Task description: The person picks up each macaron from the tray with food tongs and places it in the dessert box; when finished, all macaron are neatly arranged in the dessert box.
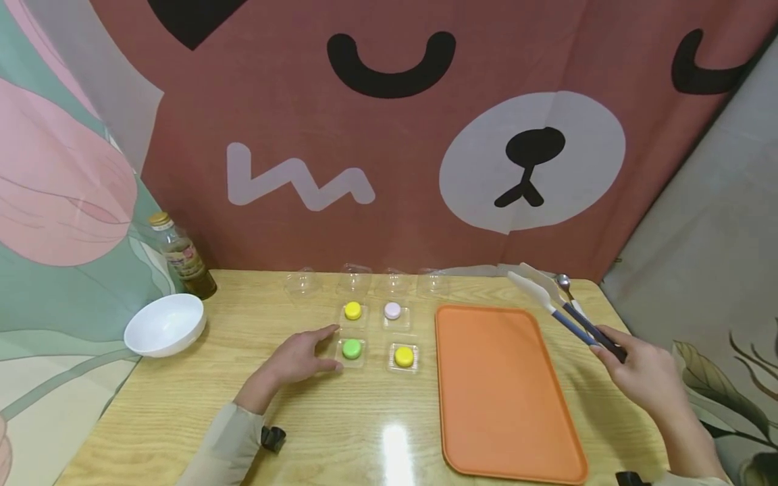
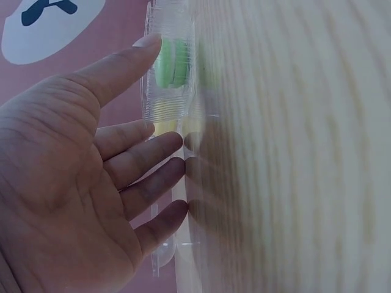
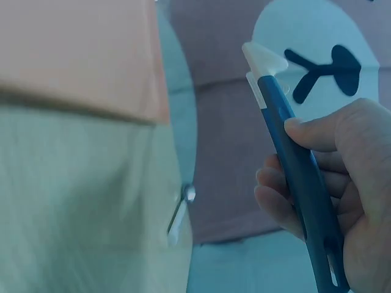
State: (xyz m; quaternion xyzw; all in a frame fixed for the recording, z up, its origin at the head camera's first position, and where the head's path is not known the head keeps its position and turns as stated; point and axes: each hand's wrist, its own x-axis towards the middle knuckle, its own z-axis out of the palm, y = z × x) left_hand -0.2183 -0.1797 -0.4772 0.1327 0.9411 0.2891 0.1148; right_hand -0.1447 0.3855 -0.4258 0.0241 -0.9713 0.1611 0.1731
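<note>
My left hand (image 1: pixel 294 358) spreads its thumb and fingers at the left side of a green macaron (image 1: pixel 351 349) in a small clear plastic base. In the left wrist view, the thumb tip is right at that base (image 2: pixel 168 110), and the fingers are loosely extended, tips low by the table. Behind the green one sits a yellow macaron (image 1: pixel 353 310); to the right are a pale purple macaron (image 1: pixel 392 310) and another yellow macaron (image 1: pixel 404 356), each in its own base. My right hand (image 1: pixel 647 371) grips blue-handled tongs (image 3: pixel 299 165) with white tips, raised over the table's right side.
An orange tray (image 1: pixel 498 391) lies right of the macarons. Several clear domed lids (image 1: pixel 355 278) line the table's back edge. A white bowl (image 1: pixel 165 325) and a bottle (image 1: pixel 185 260) stand at the left. A spoon (image 1: pixel 565 283) lies at the back right.
</note>
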